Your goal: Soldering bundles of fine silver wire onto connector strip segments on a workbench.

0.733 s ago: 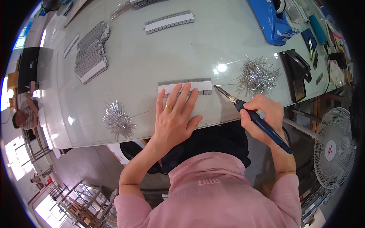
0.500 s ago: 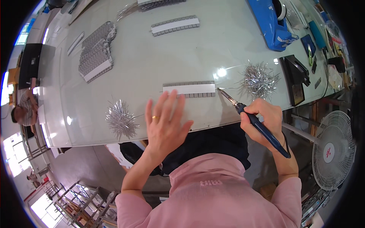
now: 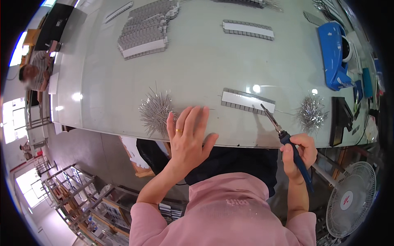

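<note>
My right hand grips a dark blue soldering iron, whose metal tip points up and left over the right part of a strip of grey segments with a white band. I cannot tell whether the tip touches the strip. My left hand lies palm down with its fingers stretched out, left of the strip and clear of it. Its fingers are beside a spiky bundle of silver wires. A second silver wire bundle sits right of the strip, with a thin wire between them.
Another banded strip lies farther back, and a pile of grey strips at the far left. A blue tape dispenser and a black stand are at the right. A fan stands below the table's edge.
My left hand has come off the strip and moved beside the left wire bundle. The strip now lies slanted, and the iron's tip has shifted from its right end to over it. The view has shifted.
</note>
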Motion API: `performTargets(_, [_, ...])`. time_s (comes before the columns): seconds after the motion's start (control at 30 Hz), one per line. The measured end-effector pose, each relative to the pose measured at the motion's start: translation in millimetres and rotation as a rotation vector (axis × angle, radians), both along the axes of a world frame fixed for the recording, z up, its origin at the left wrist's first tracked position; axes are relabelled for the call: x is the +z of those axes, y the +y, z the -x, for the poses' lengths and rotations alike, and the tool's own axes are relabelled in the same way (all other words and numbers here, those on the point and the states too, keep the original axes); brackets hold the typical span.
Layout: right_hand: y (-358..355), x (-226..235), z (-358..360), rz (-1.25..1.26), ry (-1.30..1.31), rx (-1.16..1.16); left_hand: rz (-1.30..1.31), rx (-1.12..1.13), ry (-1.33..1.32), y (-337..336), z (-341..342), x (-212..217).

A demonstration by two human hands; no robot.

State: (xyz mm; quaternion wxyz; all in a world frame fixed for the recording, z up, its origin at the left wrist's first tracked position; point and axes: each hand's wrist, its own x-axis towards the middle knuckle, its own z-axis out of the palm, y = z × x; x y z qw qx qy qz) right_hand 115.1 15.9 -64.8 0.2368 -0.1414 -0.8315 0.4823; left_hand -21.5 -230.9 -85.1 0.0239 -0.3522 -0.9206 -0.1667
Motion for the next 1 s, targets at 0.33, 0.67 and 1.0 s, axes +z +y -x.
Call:
performTargets(0.33, [-17.0, 14.5, 44.7, -0.116, 0.038, 0.21, 0.014, -0.149, 0.018, 5.9, 45.3, 0.7])
performTargets(0.67, [-26.9, 20.7, 77.1, -0.158, 0.011, 0.312, -0.013, -0.159, -0.018, 6.4, 44.7, -1.0])
performTargets(1.0, [-32.2, 22.0, 85.8, -0.156, -0.026, 0.319, -0.036, -0.185, -0.034, 6.6, 47.6, 0.1])
